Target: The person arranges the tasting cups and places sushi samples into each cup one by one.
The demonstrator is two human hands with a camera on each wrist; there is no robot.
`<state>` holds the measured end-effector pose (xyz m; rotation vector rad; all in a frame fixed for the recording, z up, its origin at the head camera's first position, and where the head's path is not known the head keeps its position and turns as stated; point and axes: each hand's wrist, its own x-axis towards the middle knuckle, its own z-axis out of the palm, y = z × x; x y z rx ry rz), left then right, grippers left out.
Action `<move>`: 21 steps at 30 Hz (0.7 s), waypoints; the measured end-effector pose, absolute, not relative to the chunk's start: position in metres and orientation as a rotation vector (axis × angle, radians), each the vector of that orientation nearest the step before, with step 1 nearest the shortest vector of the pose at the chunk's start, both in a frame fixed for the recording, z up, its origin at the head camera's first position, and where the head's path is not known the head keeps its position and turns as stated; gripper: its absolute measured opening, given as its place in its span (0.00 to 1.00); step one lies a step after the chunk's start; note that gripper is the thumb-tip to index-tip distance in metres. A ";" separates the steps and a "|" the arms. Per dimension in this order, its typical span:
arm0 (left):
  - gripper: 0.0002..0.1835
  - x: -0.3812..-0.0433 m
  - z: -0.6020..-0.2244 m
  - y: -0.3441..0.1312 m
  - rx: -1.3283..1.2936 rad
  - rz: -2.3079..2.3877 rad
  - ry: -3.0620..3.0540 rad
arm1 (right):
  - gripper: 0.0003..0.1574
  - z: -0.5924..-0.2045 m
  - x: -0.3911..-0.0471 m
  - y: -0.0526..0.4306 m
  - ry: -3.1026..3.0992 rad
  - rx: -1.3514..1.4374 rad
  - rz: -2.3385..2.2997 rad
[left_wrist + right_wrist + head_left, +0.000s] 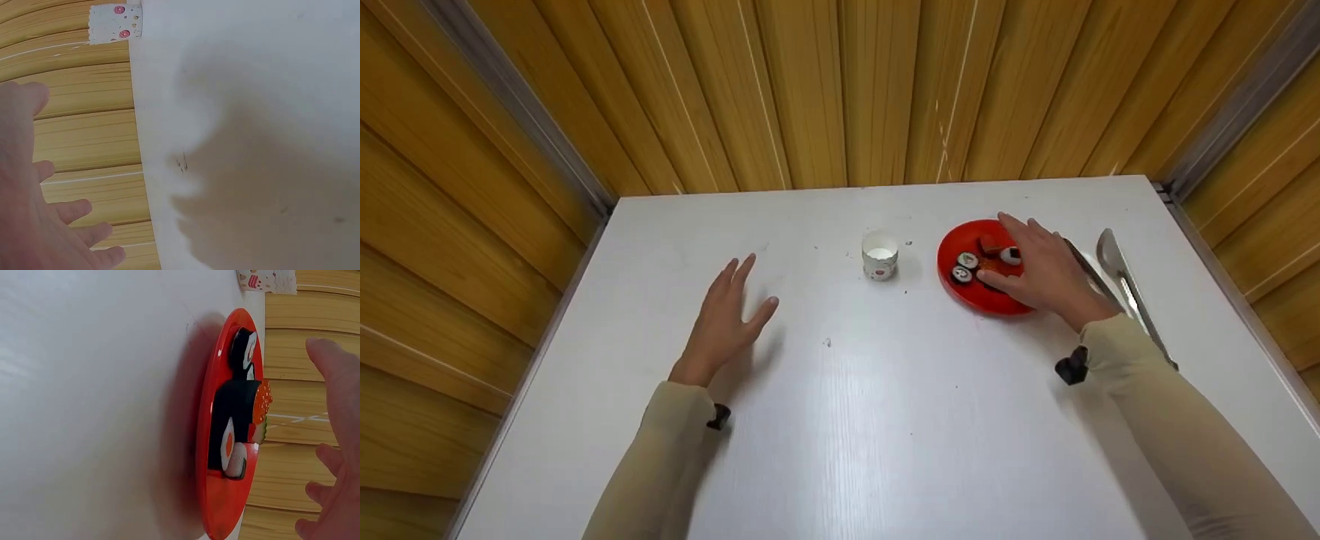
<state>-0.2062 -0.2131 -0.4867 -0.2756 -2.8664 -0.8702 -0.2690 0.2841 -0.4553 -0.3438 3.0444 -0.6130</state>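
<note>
Surface (840, 420): white, lower frame. Walls (802, 90): yellow planks, top and sides. Red plate (960, 241) with sushi pieces (962, 274): right of centre, partly hidden by right hand (1046, 270), fingers spread. Left hand (720, 322): left of centre, fingers spread. Paper cup (880, 264): cut off in right wrist view. Utensil (1099, 280) beside spoon (1110, 253): kind unclear.

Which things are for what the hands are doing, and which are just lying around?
Probably for the job:
- right hand, open over the plate
- red plate
- sushi pieces on it

Seemingly just lying about:
- paper cup
- metal spoon
- utensil beside it, partly hidden
</note>
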 end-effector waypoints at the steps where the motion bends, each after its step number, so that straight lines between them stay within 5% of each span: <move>1: 0.45 -0.206 -0.486 -0.212 -0.273 -0.877 -2.868 | 0.64 -0.455 -0.271 0.281 3.041 -0.344 -0.609; 21: 0.41 -0.204 -0.484 -0.200 -0.277 -0.970 -2.747 | 0.70 -0.455 -0.301 0.214 2.919 -0.387 -0.680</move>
